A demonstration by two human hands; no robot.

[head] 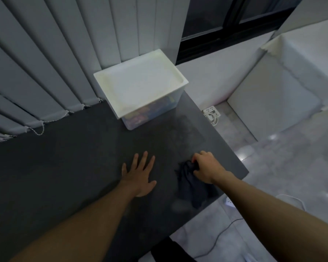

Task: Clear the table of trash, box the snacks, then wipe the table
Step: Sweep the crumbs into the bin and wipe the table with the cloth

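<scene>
Judged at wiping stage. Found right grip [206, 167] clenched round dark cloth [195, 188] trailing back beside the wrist on the table [64, 167] near its edge. Found left grip [138, 174] released, flat beside it, bracing. Noted lidded box [140, 87] well ahead of both. Recommend flattening the cloth under the palm, overlapping strokes, skirting the box.

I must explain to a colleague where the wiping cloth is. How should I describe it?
Look at the dark grey table, at its right edge, nearer than the white-lidded box. There the right hand grips a crumpled cloth. It is almost as dark as the table, but it alone is soft and wrinkled; the left hand beside it lies flat and empty.
</scene>
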